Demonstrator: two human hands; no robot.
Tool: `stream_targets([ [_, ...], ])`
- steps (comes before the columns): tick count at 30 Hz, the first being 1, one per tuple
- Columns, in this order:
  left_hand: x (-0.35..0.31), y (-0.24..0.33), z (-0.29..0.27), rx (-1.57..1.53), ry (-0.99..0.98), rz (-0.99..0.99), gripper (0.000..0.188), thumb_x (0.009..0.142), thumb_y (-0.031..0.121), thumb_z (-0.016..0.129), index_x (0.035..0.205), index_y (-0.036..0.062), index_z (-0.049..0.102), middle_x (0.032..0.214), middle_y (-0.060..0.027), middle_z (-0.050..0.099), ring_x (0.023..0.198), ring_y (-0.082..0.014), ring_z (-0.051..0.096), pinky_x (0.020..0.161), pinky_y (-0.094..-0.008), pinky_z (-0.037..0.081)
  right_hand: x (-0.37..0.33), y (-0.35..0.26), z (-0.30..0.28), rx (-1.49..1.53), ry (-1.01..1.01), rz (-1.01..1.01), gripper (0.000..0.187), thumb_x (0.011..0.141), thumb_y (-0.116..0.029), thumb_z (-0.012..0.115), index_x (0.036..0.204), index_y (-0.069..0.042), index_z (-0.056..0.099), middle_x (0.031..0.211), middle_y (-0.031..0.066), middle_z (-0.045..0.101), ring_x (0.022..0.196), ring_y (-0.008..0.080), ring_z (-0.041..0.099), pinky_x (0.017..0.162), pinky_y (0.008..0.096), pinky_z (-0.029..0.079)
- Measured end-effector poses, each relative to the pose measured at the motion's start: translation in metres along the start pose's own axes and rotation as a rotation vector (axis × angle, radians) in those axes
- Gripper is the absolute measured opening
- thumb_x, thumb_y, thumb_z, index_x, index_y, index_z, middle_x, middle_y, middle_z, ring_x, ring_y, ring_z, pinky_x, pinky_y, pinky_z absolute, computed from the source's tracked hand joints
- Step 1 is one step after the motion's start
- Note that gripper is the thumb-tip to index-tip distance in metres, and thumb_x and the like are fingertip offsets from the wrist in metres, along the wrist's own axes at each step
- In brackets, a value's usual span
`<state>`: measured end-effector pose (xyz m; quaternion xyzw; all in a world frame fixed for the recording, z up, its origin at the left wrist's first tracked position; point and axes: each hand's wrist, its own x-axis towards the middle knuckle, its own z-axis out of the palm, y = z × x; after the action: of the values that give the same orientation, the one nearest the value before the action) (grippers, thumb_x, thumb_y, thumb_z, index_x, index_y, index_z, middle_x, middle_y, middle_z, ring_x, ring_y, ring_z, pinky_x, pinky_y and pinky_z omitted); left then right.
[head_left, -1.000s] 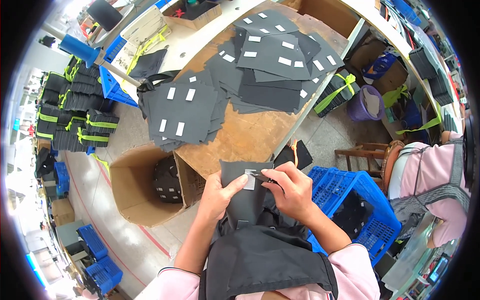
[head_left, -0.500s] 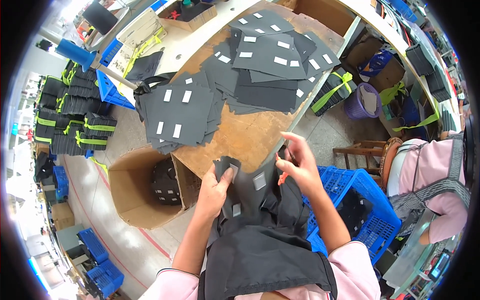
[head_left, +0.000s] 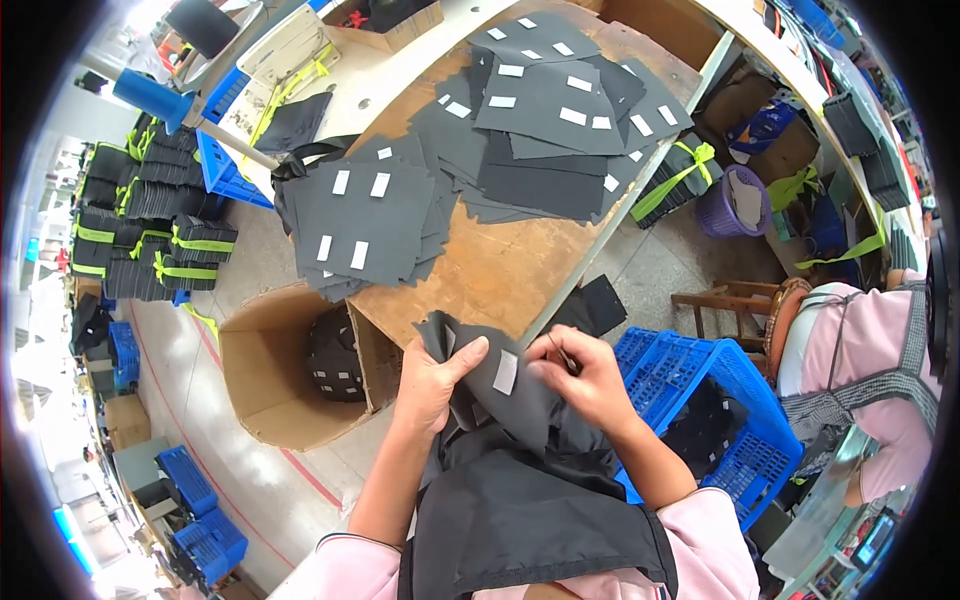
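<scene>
Left hand (head_left: 432,385) clenched on a dark grey fabric piece (head_left: 510,400), thumb on top, fingers wrapped under its left edge. Right hand (head_left: 585,375) pinching the same piece at its right side, fingertips (head_left: 548,368) closed together, a thin dark strand or tool between them, too small to tell which. Fabric piece held up just past the near edge of the wooden table (head_left: 500,270), above the lap, carrying a small white rectangular label (head_left: 505,372) between the two hands. More dark fabric (head_left: 520,510) draped over the lap below. On the table: one stack of grey cut pieces with white labels (head_left: 365,215) on the left, a larger spread-out stack (head_left: 560,110) farther back. Open cardboard box (head_left: 275,370) on the floor left of the hands, dark labelled pieces inside. Blue plastic crate (head_left: 700,400) just right of the right forearm, dark pieces in it. Bundles tied with yellow-green straps (head_left: 150,240) stacked on the floor far left. Another person in a pink top (head_left: 865,350) at the right rim, well apart from the hands.
</scene>
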<state>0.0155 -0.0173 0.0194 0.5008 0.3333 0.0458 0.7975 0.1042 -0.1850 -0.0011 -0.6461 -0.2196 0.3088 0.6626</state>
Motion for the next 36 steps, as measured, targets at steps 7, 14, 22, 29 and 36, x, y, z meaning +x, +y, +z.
stream_targets([
  [7, -0.004, -0.002, 0.004, 0.121, 0.097, 0.134, 0.015, 0.083, 0.012, 0.068, 0.086, 0.0002, 0.059, 0.081, -0.0033, 0.062, 0.073, -0.0092, 0.056, 0.067, -0.0244, 0.045, -0.012, -0.011, -0.004, -0.332, 0.463, -0.423, 0.040, 0.072, 0.007, 0.065, 0.109, -0.002, 0.054, 0.081, 0.0044, 0.053, 0.055, 0.0089, 0.046, 0.049, 0.0223, 0.038],
  [14, -0.003, -0.005, 0.009, 0.177, 0.086, 0.208, 0.016, 0.084, 0.013, 0.067, 0.084, 0.0028, 0.055, 0.079, 0.0011, 0.057, 0.072, -0.0057, 0.050, 0.066, -0.0225, 0.042, -0.008, -0.007, -0.001, -0.564, 0.225, -0.293, 0.040, 0.066, -0.007, 0.074, 0.102, -0.006, 0.056, 0.080, 0.0084, 0.054, 0.062, 0.0199, 0.056, 0.051, 0.0296, 0.045],
  [22, -0.006, 0.001, 0.006, 0.244, 0.035, 0.172, 0.016, 0.085, 0.013, 0.066, 0.084, 0.0038, 0.053, 0.076, 0.0030, 0.053, 0.071, -0.0049, 0.047, 0.065, -0.0214, 0.040, -0.005, -0.008, -0.009, -0.737, 0.113, -0.519, 0.037, 0.063, -0.003, 0.073, 0.098, -0.007, 0.061, 0.082, 0.0107, 0.057, 0.068, 0.0261, 0.059, 0.056, 0.0326, 0.048],
  [29, -0.004, 0.003, 0.001, 0.224, 0.033, 0.101, 0.018, 0.081, 0.006, 0.068, 0.087, 0.0071, 0.051, 0.081, 0.0027, 0.054, 0.075, -0.0059, 0.050, 0.070, -0.0217, 0.041, -0.004, 0.003, -0.006, -0.698, 0.117, -0.581, 0.036, 0.061, -0.004, 0.075, 0.096, -0.006, 0.063, 0.080, 0.0098, 0.058, 0.067, 0.0255, 0.059, 0.057, 0.0326, 0.049],
  [36, -0.001, 0.000, -0.006, 0.189, 0.027, 0.043, 0.018, 0.079, 0.003, 0.068, 0.088, 0.0066, 0.052, 0.082, 0.0013, 0.056, 0.076, -0.0071, 0.053, 0.070, -0.0232, 0.043, -0.006, 0.003, -0.002, -0.697, 0.103, -0.550, 0.036, 0.061, -0.002, 0.074, 0.096, -0.006, 0.063, 0.079, 0.0094, 0.058, 0.067, 0.0250, 0.059, 0.056, 0.0316, 0.048],
])
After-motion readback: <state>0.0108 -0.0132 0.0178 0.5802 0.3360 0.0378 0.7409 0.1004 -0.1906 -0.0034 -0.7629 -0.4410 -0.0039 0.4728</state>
